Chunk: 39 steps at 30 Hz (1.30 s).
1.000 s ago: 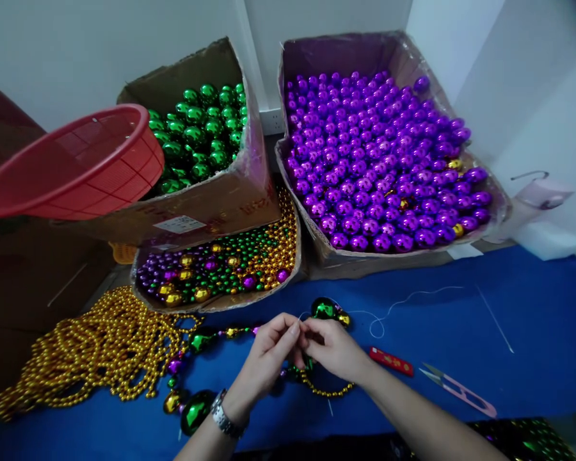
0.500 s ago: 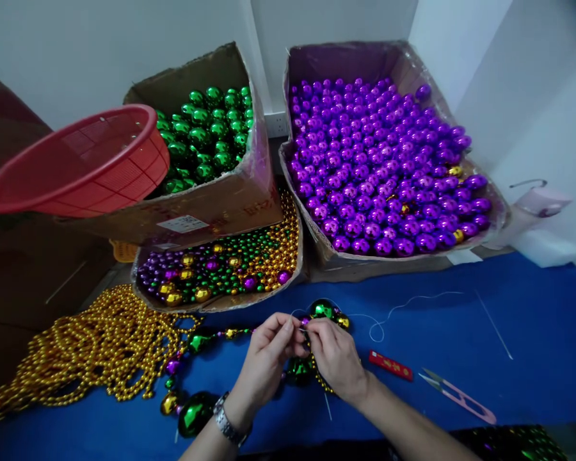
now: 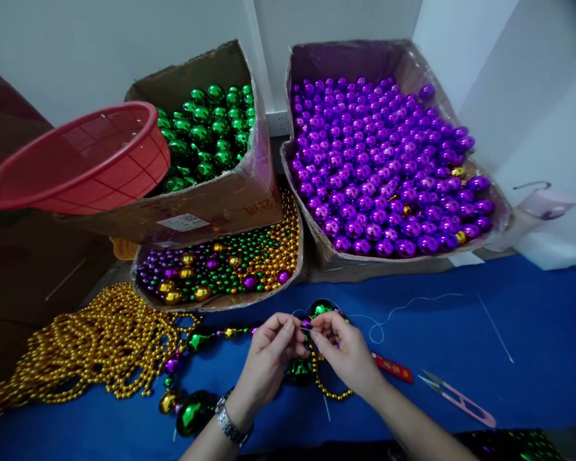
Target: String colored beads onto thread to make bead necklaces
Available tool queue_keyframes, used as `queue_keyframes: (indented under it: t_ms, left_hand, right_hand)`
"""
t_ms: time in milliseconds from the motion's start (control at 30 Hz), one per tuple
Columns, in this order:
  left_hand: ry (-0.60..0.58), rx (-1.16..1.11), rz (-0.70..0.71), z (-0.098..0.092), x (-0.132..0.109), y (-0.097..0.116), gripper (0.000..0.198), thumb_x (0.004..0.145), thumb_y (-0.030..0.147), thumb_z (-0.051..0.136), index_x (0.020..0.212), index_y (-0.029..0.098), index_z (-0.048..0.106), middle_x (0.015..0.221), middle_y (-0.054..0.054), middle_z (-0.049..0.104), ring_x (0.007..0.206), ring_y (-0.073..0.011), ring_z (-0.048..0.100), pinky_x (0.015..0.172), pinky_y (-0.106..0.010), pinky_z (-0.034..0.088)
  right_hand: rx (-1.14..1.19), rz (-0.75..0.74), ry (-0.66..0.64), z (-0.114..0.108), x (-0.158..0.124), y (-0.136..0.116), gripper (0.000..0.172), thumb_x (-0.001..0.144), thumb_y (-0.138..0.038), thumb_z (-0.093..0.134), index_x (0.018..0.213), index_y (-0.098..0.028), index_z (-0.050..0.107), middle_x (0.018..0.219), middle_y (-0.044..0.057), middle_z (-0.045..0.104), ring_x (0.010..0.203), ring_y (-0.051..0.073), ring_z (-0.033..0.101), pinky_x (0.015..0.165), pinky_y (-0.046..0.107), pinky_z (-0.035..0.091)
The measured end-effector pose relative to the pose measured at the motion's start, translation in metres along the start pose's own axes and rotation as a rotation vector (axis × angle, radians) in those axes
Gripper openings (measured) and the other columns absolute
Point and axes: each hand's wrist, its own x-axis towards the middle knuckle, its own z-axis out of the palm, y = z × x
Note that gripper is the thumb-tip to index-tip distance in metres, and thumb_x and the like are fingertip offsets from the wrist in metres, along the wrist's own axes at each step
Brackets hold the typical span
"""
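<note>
My left hand (image 3: 271, 352), a watch on its wrist, is closed in a pinch on a thin white thread. My right hand (image 3: 348, 355) pinches the same thread just to the right. A small purple bead (image 3: 306, 324) sits between the fingertips of both. The thread's loose end (image 3: 388, 315) curls away over the blue cloth. Around and below my hands lies a garland of mixed beads, with a big green ball (image 3: 196, 413), a gold ball (image 3: 169, 401) and another green ball (image 3: 322, 307). A gold bead strand (image 3: 333, 394) loops under my right hand. My fingers partly hide the garland.
Pink-handled thread snips (image 3: 458, 400) and a red packet (image 3: 393, 368) lie on the blue cloth (image 3: 461, 333). Gold bead strands (image 3: 110, 346) are heaped at left. Behind stand boxes of purple balls (image 3: 365, 166), green balls (image 3: 201, 134) and mixed beads (image 3: 221, 269), plus a red basket (image 3: 125, 173).
My right hand has shifted slightly right, away from the left fingertips, so the purple bead between them shows more. More of the gold strand below is visible. My left hand stays nearly still.
</note>
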Motion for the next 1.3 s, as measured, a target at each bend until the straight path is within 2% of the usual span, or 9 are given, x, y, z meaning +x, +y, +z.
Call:
queue_keyframes:
  t_ms: [233, 500, 633, 833, 967, 1067, 1167, 1233, 1300]
  left_hand:
    - [-0.025, 0.185, 0.055, 0.003, -0.002, -0.001, 0.018, 0.084, 0.033, 0.058, 0.086, 0.015, 0.059, 0.073, -0.002, 0.061, 0.062, -0.0115, 0.059, 0.064, -0.025, 0.048]
    - [-0.018, 0.263, 0.077, 0.002, -0.003, 0.001, 0.021, 0.083, 0.036, 0.058, 0.088, 0.015, 0.060, 0.074, -0.003, 0.063, 0.064, -0.0129, 0.060, 0.065, -0.026, 0.048]
    - [-0.032, 0.267, 0.084, 0.003, -0.003, 0.001, 0.022, 0.083, 0.036, 0.058, 0.088, 0.015, 0.059, 0.073, -0.003, 0.063, 0.063, -0.0133, 0.060, 0.064, -0.026, 0.048]
    - [-0.039, 0.336, 0.096, 0.008, -0.005, 0.003, 0.022, 0.086, 0.036, 0.054, 0.089, 0.016, 0.059, 0.075, -0.003, 0.062, 0.065, -0.0146, 0.059, 0.065, -0.028, 0.047]
    - [0.041, 0.685, 0.291, 0.006, -0.007, 0.009, 0.019, 0.086, 0.034, 0.052, 0.081, 0.017, 0.060, 0.073, -0.003, 0.059, 0.068, -0.0147, 0.054, 0.064, -0.024, 0.042]
    - [0.150, 0.879, 0.382, -0.002, -0.008, 0.013, 0.019, 0.084, 0.031, 0.055, 0.071, 0.018, 0.058, 0.064, 0.000, 0.052, 0.062, -0.0129, 0.047, 0.059, -0.023, 0.035]
    - [0.139, 0.689, 0.257, -0.010, -0.008, 0.013, 0.025, 0.086, 0.032, 0.052, 0.066, 0.018, 0.052, 0.061, 0.001, 0.049, 0.057, -0.0119, 0.043, 0.054, -0.022, 0.034]
    - [0.045, 0.405, 0.146, -0.010, -0.007, 0.011, 0.025, 0.087, 0.033, 0.050, 0.068, 0.017, 0.050, 0.075, -0.003, 0.057, 0.060, -0.0120, 0.046, 0.051, -0.021, 0.035]
    - [-0.064, 0.152, 0.097, -0.006, -0.007, 0.008, 0.022, 0.087, 0.031, 0.050, 0.071, 0.016, 0.048, 0.098, -0.009, 0.060, 0.070, -0.0137, 0.051, 0.051, -0.021, 0.038]
  right_hand:
    - [-0.163, -0.106, -0.091, -0.012, 0.001, -0.008, 0.022, 0.089, -0.016, 0.047, 0.103, -0.024, 0.062, 0.095, 0.006, 0.062, 0.089, 0.019, 0.058, 0.079, 0.033, 0.044]
    - [-0.137, -0.064, -0.156, -0.029, 0.005, -0.017, 0.013, 0.087, -0.021, 0.055, 0.081, -0.023, 0.065, 0.078, 0.001, 0.061, 0.074, 0.016, 0.057, 0.067, 0.027, 0.042]
    - [-0.017, 0.027, -0.164, -0.035, 0.006, -0.019, 0.008, 0.084, -0.021, 0.059, 0.078, -0.022, 0.065, 0.072, -0.003, 0.060, 0.066, 0.012, 0.055, 0.058, 0.023, 0.039]
    - [0.227, 0.137, -0.155, -0.037, 0.006, -0.014, 0.010, 0.081, -0.024, 0.064, 0.073, -0.020, 0.066, 0.075, -0.001, 0.059, 0.073, 0.014, 0.053, 0.067, 0.025, 0.039]
    - [0.530, 0.248, -0.145, -0.038, 0.004, -0.011, 0.012, 0.086, -0.029, 0.058, 0.080, -0.019, 0.062, 0.078, 0.000, 0.061, 0.072, 0.014, 0.055, 0.063, 0.024, 0.042]
    - [0.825, 0.311, -0.086, -0.040, 0.003, -0.006, 0.015, 0.088, -0.032, 0.051, 0.081, -0.020, 0.056, 0.099, 0.004, 0.064, 0.096, 0.018, 0.058, 0.080, 0.033, 0.047]
    - [1.088, 0.335, 0.026, -0.039, 0.002, 0.000, 0.019, 0.088, -0.038, 0.047, 0.076, -0.023, 0.047, 0.083, -0.002, 0.062, 0.093, 0.015, 0.059, 0.094, 0.041, 0.044]
    - [1.231, 0.365, 0.093, -0.036, 0.001, 0.003, 0.019, 0.088, -0.038, 0.047, 0.075, -0.024, 0.045, 0.062, -0.008, 0.050, 0.071, 0.011, 0.058, 0.093, 0.040, 0.045]
    - [1.340, 0.412, 0.129, -0.031, 0.000, 0.005, 0.016, 0.088, -0.033, 0.051, 0.076, -0.024, 0.046, 0.055, -0.010, 0.037, 0.054, 0.007, 0.048, 0.086, 0.036, 0.049]
